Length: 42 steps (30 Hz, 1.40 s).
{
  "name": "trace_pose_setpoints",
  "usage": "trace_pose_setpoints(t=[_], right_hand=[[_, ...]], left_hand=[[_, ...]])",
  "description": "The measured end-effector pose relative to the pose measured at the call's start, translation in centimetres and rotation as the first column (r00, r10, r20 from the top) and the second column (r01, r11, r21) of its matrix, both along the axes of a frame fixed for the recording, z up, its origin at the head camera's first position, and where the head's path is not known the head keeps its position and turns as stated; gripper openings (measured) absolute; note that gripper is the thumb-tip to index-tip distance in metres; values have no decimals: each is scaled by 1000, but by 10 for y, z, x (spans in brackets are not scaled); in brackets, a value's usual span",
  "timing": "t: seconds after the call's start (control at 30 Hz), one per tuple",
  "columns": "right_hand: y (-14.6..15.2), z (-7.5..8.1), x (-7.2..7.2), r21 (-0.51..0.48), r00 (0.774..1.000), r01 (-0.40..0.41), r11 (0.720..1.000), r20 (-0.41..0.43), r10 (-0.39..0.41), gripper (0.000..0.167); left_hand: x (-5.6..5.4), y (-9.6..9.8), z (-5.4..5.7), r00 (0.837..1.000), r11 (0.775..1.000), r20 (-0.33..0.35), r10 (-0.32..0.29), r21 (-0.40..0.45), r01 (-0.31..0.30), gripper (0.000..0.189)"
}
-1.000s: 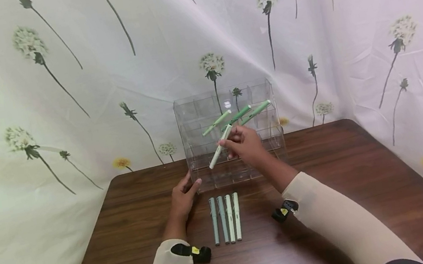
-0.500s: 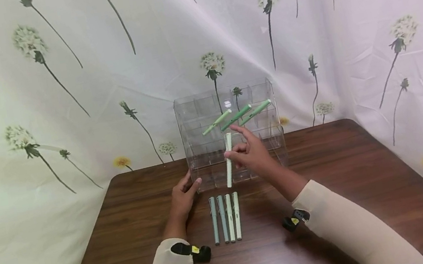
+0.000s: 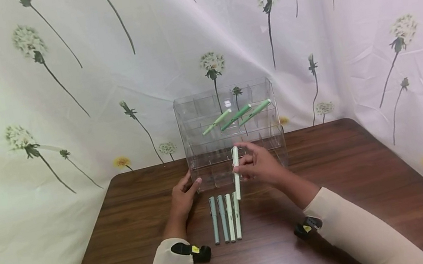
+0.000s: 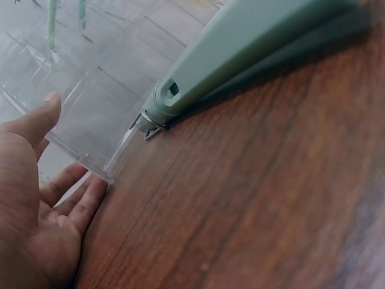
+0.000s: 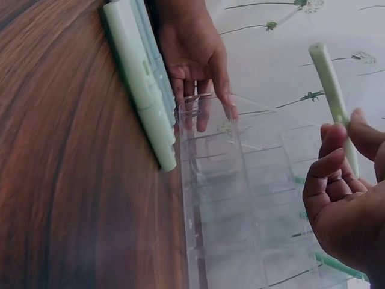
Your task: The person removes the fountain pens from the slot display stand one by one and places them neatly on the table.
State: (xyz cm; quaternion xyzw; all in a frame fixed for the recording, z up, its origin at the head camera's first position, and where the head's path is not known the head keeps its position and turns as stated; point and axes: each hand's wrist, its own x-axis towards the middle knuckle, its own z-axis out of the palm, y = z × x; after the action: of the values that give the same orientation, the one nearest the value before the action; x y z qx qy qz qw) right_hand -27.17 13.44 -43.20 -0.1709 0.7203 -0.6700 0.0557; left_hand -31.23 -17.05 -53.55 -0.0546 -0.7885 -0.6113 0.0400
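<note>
My right hand pinches a pale green capped pen, clip end up, in front of a clear tiered organizer. The right wrist view shows the same pen between thumb and fingers. At the organizer's lower left corner my left hand holds on, thumb at the front and fingers along the side. Below it on the table lie two grey-blue pens and two pale green pens in a row. The held pen's lower end overlaps the rightmost one in the head view.
In an upper tier of the organizer lean a light green pen, a dark green pen and a mid-green pen. The brown wooden table ends at a flower-printed curtain behind and on both sides.
My right hand has come down and toward me from the organizer's middle with the pale green pen, which has swung from slanted to nearly upright. The left hand stays in place.
</note>
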Motion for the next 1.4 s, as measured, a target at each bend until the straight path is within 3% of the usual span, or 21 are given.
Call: trace_pose_setpoints(t=[0.27, 0.53, 0.97, 1.4], right_hand=[[9, -12, 5, 62, 1000, -20, 998, -2, 20, 82], [13, -21, 12, 57, 998, -40, 998, 51, 37, 87], [19, -45, 15, 114, 990, -107, 988, 105, 95, 86], [13, -58, 20, 126, 986, -128, 984, 119, 113, 84]], left_hand=[[-1, 0, 1, 1000, 1000, 0, -4, 12, 4, 68], [0, 0, 2, 1000, 1000, 2, 4, -10, -4, 69], [0, 0, 2, 1000, 1000, 7, -13, 22, 13, 67], [0, 0, 2, 1000, 1000, 9, -15, 27, 15, 67]])
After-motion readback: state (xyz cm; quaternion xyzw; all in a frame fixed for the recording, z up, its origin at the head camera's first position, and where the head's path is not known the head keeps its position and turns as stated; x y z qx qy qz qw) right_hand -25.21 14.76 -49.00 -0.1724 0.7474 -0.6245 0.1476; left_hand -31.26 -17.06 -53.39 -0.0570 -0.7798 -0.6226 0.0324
